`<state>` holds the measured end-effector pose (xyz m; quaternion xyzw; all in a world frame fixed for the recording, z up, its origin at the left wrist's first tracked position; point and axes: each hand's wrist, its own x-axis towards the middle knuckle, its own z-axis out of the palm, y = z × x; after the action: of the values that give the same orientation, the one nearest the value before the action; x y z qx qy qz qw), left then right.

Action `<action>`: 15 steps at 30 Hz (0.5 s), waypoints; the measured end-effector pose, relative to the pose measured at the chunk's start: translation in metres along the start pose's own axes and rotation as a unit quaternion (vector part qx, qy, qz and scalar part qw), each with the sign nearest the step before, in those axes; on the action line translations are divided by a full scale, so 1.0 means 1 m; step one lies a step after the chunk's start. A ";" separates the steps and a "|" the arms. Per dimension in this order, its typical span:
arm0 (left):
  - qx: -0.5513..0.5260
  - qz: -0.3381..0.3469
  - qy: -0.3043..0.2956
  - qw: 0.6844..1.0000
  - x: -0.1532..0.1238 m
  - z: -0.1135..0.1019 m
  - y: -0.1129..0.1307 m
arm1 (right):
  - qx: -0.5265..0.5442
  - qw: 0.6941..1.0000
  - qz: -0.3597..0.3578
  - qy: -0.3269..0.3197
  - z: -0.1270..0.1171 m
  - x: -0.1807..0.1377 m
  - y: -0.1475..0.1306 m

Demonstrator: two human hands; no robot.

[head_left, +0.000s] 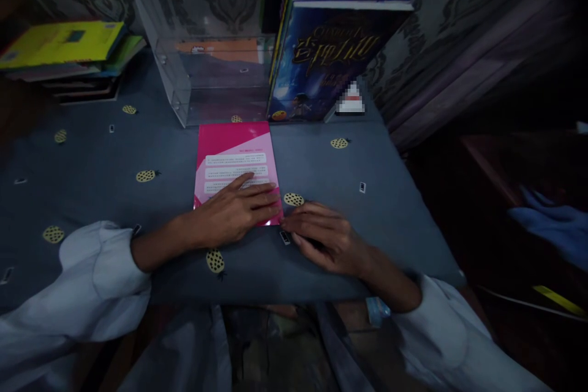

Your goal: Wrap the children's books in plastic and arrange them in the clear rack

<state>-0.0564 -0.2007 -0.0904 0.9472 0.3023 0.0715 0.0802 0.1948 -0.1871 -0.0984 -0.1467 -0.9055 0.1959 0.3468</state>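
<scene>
A thin pink book (234, 138) with white text boxes lies flat on the table, its print upside down to me. My left hand (229, 211) rests flat across its lower half, fingers stretched out and holding nothing. At the book's near right corner is my right hand (328, 236), its fingers bent and drawn together, the fingertips touching that corner. How firmly they pinch the corner is hard to see in the dim light.
Behind the pink book stands a clear plastic rack (179, 82). Beside it are upright books, a dark blue one (321, 61) in front. A stack of books (68, 52) lies far left. The pineapple-print cloth (105, 165) ends at the table's right edge.
</scene>
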 end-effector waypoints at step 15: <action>0.148 -0.015 0.015 0.989 -0.008 0.003 0.048 | 0.015 1.000 0.002 -0.001 0.003 -0.002 0.000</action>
<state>-0.0353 -0.2438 -0.0843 0.9428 0.3249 0.0394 -0.0643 0.1942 -0.1888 -0.1015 -0.1432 -0.9023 0.2102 0.3481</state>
